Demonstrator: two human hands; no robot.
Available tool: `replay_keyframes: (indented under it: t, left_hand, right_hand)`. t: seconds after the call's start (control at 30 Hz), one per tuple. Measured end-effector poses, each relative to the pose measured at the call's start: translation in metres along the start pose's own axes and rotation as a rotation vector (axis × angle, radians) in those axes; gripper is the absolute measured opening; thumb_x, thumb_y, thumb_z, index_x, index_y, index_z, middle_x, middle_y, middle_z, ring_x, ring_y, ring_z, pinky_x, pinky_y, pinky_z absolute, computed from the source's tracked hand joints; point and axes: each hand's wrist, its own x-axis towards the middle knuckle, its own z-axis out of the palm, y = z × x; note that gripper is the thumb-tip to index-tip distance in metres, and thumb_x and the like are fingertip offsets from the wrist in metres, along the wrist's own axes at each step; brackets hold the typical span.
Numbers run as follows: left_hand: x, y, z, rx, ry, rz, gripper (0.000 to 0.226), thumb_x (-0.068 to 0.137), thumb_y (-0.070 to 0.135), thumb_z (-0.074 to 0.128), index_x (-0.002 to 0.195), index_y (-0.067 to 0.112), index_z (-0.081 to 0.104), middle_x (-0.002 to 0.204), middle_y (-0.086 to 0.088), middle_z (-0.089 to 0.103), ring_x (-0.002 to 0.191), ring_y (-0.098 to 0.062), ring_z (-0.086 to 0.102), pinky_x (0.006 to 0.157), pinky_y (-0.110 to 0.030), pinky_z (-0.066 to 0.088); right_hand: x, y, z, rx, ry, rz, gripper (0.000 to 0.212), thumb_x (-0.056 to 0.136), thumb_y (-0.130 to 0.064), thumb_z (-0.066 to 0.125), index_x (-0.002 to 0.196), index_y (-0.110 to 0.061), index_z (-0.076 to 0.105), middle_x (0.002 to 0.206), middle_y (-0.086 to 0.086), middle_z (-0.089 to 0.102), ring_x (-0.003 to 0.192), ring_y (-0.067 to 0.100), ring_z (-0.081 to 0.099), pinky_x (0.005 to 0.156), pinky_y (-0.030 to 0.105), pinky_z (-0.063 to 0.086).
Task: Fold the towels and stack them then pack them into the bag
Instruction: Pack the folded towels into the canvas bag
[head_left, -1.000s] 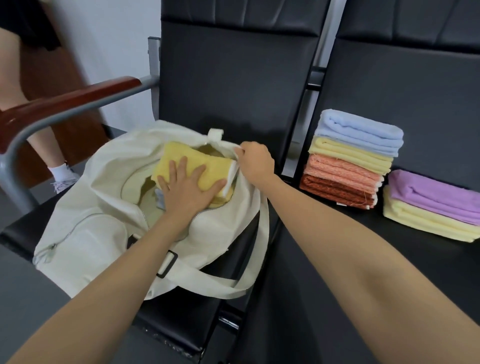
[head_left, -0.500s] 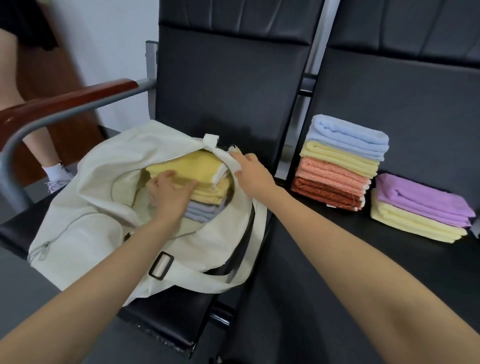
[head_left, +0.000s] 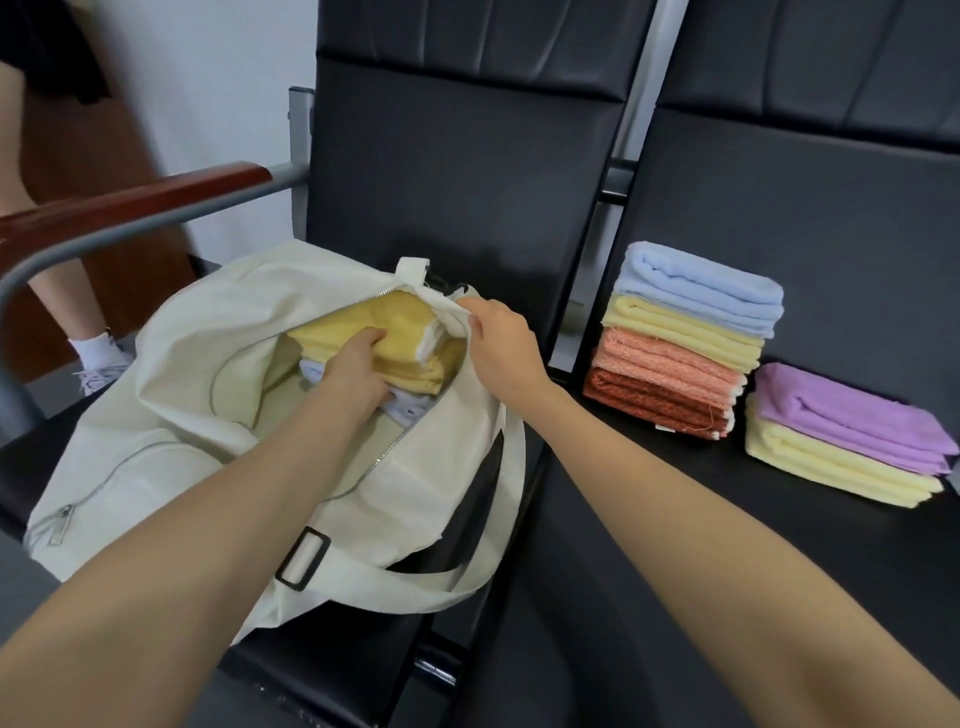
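Since a second ago your left hand (head_left: 358, 369) has gone from lying flat on top of the yellow towels (head_left: 402, 322) to reaching down inside the bag (head_left: 208, 332). Its fingers now curl round the near edge of that folded bundle and grasp it. Your right hand (head_left: 498, 343) keeps its pinch on the bag's rim at the far end of the zip, just under the fabric loop (head_left: 413, 267), holding the mouth open. The cream bag lies on its side on the black seat (head_left: 358, 639) with the zip undone. Inside it the yellow towels sit on top of a pale bluish towel (head_left: 410, 408), whose corner shows under your left wrist. To the right of the bag, well apart on the neighbouring seat, stands a stack of four folded towels (head_left: 685, 338): blue, yellow, salmon and rust, from top to bottom. Further right again lies a purple towel on a yellow one (head_left: 841, 441). Left of the bag runs a wooden armrest (head_left: 130, 202), and beyond it you can see another person's leg and white sock (head_left: 93, 351).
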Motion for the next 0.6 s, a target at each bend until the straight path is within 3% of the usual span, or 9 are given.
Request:
replay_keyframes:
  t: [0.13, 0.2, 0.27, 0.33, 0.4, 0.47, 0.6]
  left_hand:
    - [0.084, 0.006, -0.001, 0.047, -0.076, 0.069, 0.067, 0.072, 0.029, 0.079, 0.13, 0.011, 0.051, 0.128, -0.012, 0.061, 0.103, -0.028, 0.063, 0.06, -0.035, 0.054]
    - [0.08, 0.006, 0.006, -0.017, -0.06, 0.079, 0.075, 0.07, 0.029, 0.082, 0.132, 0.009, 0.044, 0.13, -0.011, 0.058, 0.107, -0.027, 0.061, 0.074, -0.038, 0.055]
    - [0.042, 0.004, 0.016, -0.067, -0.032, 0.115, 0.06, 0.076, 0.029, 0.08, 0.12, 0.008, 0.045, 0.126, -0.008, 0.058, 0.109, -0.022, 0.059, 0.095, -0.039, 0.05]
    - [0.024, 0.001, 0.023, -0.047, -0.012, 0.128, 0.045, 0.081, 0.032, 0.075, 0.106, 0.011, 0.043, 0.122, -0.008, 0.057, 0.112, -0.025, 0.059, 0.102, -0.04, 0.046]
    - [0.019, -0.001, 0.024, -0.037, -0.064, 0.079, 0.047, 0.088, 0.032, 0.067, 0.12, 0.008, 0.043, 0.125, -0.012, 0.052, 0.121, -0.028, 0.054, 0.105, -0.039, 0.043]
    - [0.012, 0.001, 0.016, -0.053, -0.135, 0.004, 0.059, 0.096, 0.031, 0.057, 0.142, 0.004, 0.032, 0.146, -0.014, 0.04, 0.133, -0.029, 0.043, 0.111, -0.04, 0.035]
    - [-0.022, -0.002, 0.002, -0.054, -0.135, -0.002, 0.062, 0.1, 0.016, 0.047, 0.15, 0.0, 0.014, 0.158, -0.019, 0.014, 0.145, -0.032, 0.022, 0.114, -0.044, 0.028]
  right_hand:
    - [0.007, 0.0, -0.004, 0.005, 0.034, -0.019, 0.043, 0.098, -0.003, 0.033, 0.132, -0.019, 0.054, 0.108, 0.009, 0.056, 0.09, 0.028, 0.057, 0.076, 0.04, 0.049]
    - [0.011, 0.007, -0.001, -0.029, 0.019, 0.009, 0.043, 0.1, -0.008, 0.032, 0.136, -0.023, 0.049, 0.113, 0.006, 0.055, 0.092, 0.026, 0.056, 0.071, 0.037, 0.047]
    - [0.013, 0.014, 0.004, -0.06, -0.031, 0.047, 0.04, 0.102, -0.015, 0.031, 0.139, -0.024, 0.044, 0.12, 0.006, 0.052, 0.096, 0.027, 0.055, 0.07, 0.035, 0.043]
    - [0.013, 0.019, 0.008, -0.069, -0.089, 0.065, 0.04, 0.103, -0.021, 0.031, 0.142, -0.023, 0.038, 0.128, 0.008, 0.049, 0.101, 0.028, 0.053, 0.074, 0.036, 0.045]
    - [0.012, 0.021, 0.01, -0.046, -0.14, 0.063, 0.044, 0.103, -0.026, 0.032, 0.147, -0.023, 0.03, 0.14, 0.009, 0.042, 0.113, 0.031, 0.049, 0.086, 0.041, 0.047]
    - [0.009, 0.022, 0.013, -0.02, -0.2, 0.061, 0.05, 0.103, -0.031, 0.032, 0.152, -0.026, 0.02, 0.153, 0.006, 0.029, 0.13, 0.031, 0.037, 0.1, 0.043, 0.041]
    - [-0.004, 0.016, 0.005, 0.19, -0.26, 0.119, 0.056, 0.103, -0.037, 0.036, 0.153, -0.025, 0.015, 0.16, 0.002, 0.015, 0.145, 0.024, 0.019, 0.114, 0.036, 0.023]
